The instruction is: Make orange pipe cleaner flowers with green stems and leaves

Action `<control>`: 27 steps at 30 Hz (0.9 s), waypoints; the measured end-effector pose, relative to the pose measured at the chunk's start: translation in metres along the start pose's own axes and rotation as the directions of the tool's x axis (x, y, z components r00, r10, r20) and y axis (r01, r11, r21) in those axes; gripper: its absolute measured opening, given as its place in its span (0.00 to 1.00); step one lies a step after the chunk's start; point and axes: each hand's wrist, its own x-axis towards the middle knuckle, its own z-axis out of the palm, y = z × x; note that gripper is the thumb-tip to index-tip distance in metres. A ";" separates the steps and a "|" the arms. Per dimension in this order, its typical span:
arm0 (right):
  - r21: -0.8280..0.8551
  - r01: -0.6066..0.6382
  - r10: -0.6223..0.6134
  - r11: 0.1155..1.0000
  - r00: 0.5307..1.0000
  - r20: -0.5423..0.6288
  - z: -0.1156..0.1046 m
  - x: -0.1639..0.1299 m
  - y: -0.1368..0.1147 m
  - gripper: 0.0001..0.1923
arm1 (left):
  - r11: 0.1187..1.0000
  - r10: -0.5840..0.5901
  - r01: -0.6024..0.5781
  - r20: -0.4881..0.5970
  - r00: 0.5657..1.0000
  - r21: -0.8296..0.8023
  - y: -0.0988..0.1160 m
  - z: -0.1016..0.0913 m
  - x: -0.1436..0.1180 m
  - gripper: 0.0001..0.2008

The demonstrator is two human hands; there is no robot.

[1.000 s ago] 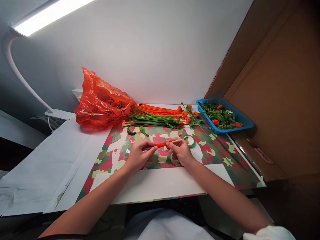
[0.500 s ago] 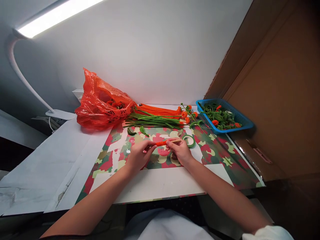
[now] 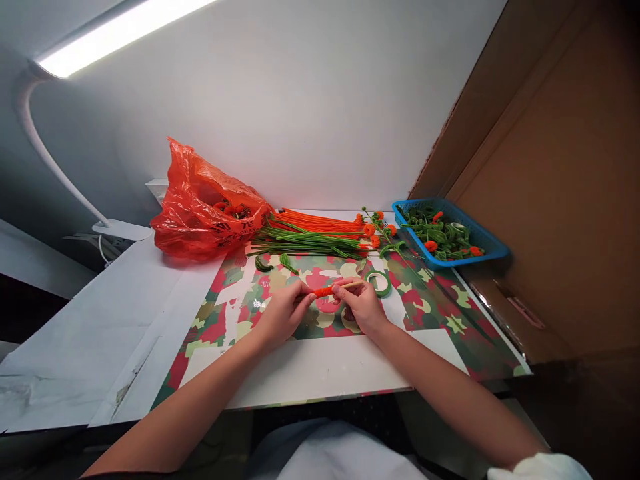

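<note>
I see both hands low over the middle of the camouflage mat (image 3: 440, 313), holding one thin wooden stick (image 3: 353, 285) between them. Left hand (image 3: 283, 313): grip pinched shut on the orange pipe cleaner (image 3: 324, 291) wound around the stick's left part. Right hand (image 3: 363, 307): grip closed on the stick, bare tip poking out to the right. The stick sits level, just above the mat, not touching it as far as I can tell.

Green tape roll (image 3: 379, 282) lies just right of the right hand, close. Behind the hands, a bundle of green and orange stems (image 3: 310, 235) runs across the mat's far edge; two small green leaves (image 3: 273, 261) lie in front of it. Orange plastic bag (image 3: 205, 207) far left, blue basket (image 3: 483, 235) far right by the cardboard wall (image 3: 565, 167).

Open room: bare white table (image 3: 95, 320) to the left, bare mat strip at the near edge and to the right of the hands.
</note>
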 end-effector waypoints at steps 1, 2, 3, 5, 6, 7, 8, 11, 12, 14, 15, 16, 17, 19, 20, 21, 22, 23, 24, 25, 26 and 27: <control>0.000 0.007 -0.007 1.000 1.000 0.000 0.001 -0.001 0.000 0.16 | 0.998 -0.034 0.036 0.029 0.999 -0.054 0.001 0.001 0.000 0.12; -0.001 0.013 -0.013 1.000 1.000 0.002 0.001 -0.001 0.000 0.16 | 0.989 -0.075 0.082 0.061 0.995 -0.120 0.001 0.001 -0.001 0.13; -0.001 0.017 -0.017 1.000 1.000 0.004 0.002 -0.002 0.000 0.16 | 0.973 -0.119 0.134 0.093 0.989 -0.188 0.002 0.002 -0.001 0.14; -0.005 0.018 -0.018 1.000 1.000 0.014 0.004 -0.003 0.000 0.17 | 0.930 -0.187 0.223 0.147 0.971 -0.292 0.003 0.002 -0.001 0.15; -0.007 0.017 -0.017 1.000 1.000 0.020 0.005 -0.005 0.001 0.17 | 0.916 -0.203 0.247 0.166 0.965 -0.315 0.003 0.002 0.000 0.16; -0.009 0.014 -0.014 1.000 1.000 0.024 0.006 -0.006 0.002 0.17 | 0.907 -0.214 0.264 0.180 0.960 -0.329 0.004 0.001 0.000 0.17; -0.013 0.013 -0.012 1.000 1.000 0.028 0.006 -0.007 0.003 0.17 | 0.900 -0.224 0.279 0.194 0.955 -0.335 0.005 0.000 0.000 0.17; -0.046 0.030 -0.028 0.998 0.998 0.051 0.007 -0.011 0.007 0.15 | 0.877 -0.265 0.341 0.251 0.931 -0.338 0.010 -0.004 0.000 0.17; -0.059 0.039 -0.036 0.997 0.998 0.060 0.007 -0.011 0.008 0.14 | 0.868 -0.277 0.365 0.280 0.919 -0.336 0.012 -0.006 0.000 0.17; -0.081 0.051 -0.045 0.995 0.996 0.073 0.006 -0.012 0.009 0.13 | 0.855 -0.289 0.397 0.330 0.899 -0.334 0.015 -0.008 -0.001 0.18; -0.086 0.053 -0.046 0.995 0.996 0.076 0.006 -0.012 0.010 0.13 | 0.851 -0.291 0.403 0.337 0.895 -0.336 0.017 -0.008 -0.001 0.18; -0.091 0.054 -0.046 0.994 0.996 0.081 0.007 -0.012 0.009 0.13 | 0.849 -0.294 0.405 0.334 0.896 -0.339 0.018 -0.008 -0.002 0.18; -0.097 0.055 -0.047 0.994 0.995 0.086 0.007 -0.011 0.009 0.13 | 0.848 -0.298 0.404 0.322 0.899 -0.343 0.018 -0.008 -0.002 0.18; -0.106 0.060 -0.050 0.993 0.995 0.092 0.008 -0.011 0.008 0.13 | 0.842 -0.308 0.407 0.305 0.901 -0.353 0.018 -0.007 -0.002 0.18; -0.110 0.062 -0.051 0.992 0.994 0.094 0.008 -0.011 0.007 0.13 | 0.838 -0.310 0.412 0.308 0.900 -0.359 0.017 -0.006 -0.002 0.18; -0.111 0.065 -0.054 0.992 0.994 0.097 0.008 -0.011 0.007 0.13 | 0.833 -0.313 0.418 0.314 0.896 -0.363 0.017 -0.006 -0.002 0.18; -0.109 0.069 -0.058 0.992 0.993 0.101 0.008 -0.012 0.006 0.12 | 0.828 -0.315 0.424 0.321 0.893 -0.367 0.016 -0.005 -0.002 0.18; -0.106 0.073 -0.062 0.992 0.993 0.106 0.009 -0.012 0.006 0.12 | 0.824 -0.316 0.429 0.327 0.891 -0.370 0.015 -0.005 -0.002 0.18; -0.102 0.075 -0.063 0.992 0.992 0.113 0.009 -0.013 0.006 0.11 | 0.821 -0.316 0.432 0.333 0.888 -0.374 0.015 -0.005 -0.001 0.19; -0.099 0.074 -0.062 0.992 0.991 0.119 0.009 -0.014 0.007 0.11 | 0.817 -0.313 0.434 0.340 0.887 -0.379 0.014 -0.005 -0.001 0.19; -0.099 0.070 -0.058 0.993 0.991 0.122 0.009 -0.014 0.007 0.11 | 0.813 -0.309 0.436 0.347 0.885 -0.386 0.013 -0.005 0.000 0.19; -0.101 0.067 -0.054 0.993 0.991 0.123 0.009 -0.015 0.007 0.11 | 0.809 -0.304 0.436 0.354 0.884 -0.395 0.013 -0.006 0.000 0.19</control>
